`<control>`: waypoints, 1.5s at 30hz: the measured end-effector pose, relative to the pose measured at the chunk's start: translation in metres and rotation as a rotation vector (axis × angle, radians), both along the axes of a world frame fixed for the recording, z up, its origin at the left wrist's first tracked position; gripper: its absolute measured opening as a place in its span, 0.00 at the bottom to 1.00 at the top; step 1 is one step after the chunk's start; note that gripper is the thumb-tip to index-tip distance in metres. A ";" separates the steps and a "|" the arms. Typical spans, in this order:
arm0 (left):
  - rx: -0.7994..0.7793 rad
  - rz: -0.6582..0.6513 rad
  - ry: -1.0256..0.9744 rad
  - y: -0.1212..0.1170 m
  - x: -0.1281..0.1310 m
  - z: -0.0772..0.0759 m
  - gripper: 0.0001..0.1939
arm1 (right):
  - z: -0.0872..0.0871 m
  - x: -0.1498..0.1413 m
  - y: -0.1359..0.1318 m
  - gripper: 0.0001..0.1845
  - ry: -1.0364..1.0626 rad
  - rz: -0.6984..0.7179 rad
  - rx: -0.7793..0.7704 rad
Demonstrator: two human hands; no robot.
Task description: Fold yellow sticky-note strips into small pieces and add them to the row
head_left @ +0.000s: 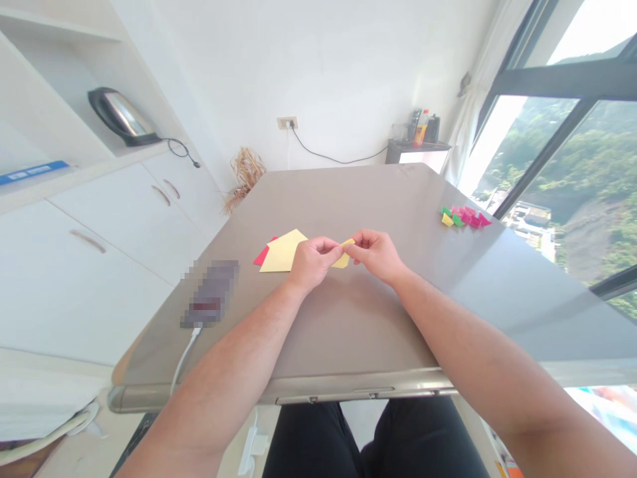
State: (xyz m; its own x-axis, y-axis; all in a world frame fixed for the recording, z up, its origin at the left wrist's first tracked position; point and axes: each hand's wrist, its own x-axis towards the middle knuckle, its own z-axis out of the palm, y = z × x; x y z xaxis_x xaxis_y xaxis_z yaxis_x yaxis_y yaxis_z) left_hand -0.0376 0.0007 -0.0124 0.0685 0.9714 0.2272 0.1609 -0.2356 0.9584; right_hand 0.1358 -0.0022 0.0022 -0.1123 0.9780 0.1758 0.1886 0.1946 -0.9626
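A small folded piece of yellow paper (341,261) is pinched between both hands above the middle of the table. My left hand (313,263) is closed, thumb against forefinger, on the paper's left side. From the other side, my right hand (373,254) grips its upper right corner, thumb and fingers pressed together. Beside and partly behind my left hand lie flat yellow paper sheets (283,251), with a red sheet (262,255) showing under their left edge. The fingers hide much of the folded piece, so its exact shape cannot be made out.
Several small folded pink, green and yellow paper pieces (465,217) sit near the table's right edge. A blurred phone-like device (212,295) with a white cable (185,358) lies at left. Beyond the grey table (348,192) stands a low cabinet (421,154) with bottles.
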 end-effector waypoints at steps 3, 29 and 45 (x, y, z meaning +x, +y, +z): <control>0.007 -0.004 -0.004 0.000 -0.001 0.000 0.15 | 0.002 0.000 -0.001 0.09 0.038 0.015 -0.011; -0.003 -0.076 0.072 -0.002 -0.005 0.008 0.15 | 0.003 0.005 0.001 0.08 0.109 0.139 -0.028; -0.114 0.002 -0.117 0.008 -0.009 0.003 0.14 | -0.005 0.019 0.016 0.12 0.214 -0.036 0.026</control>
State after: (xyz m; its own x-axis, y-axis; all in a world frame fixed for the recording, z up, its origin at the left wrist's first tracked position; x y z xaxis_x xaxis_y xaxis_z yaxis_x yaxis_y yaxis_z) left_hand -0.0469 0.0085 -0.0090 0.0461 0.9915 0.1220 0.0466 -0.1241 0.9912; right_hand 0.1551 0.0134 -0.0027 -0.0346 0.9756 0.2169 -0.0119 0.2166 -0.9762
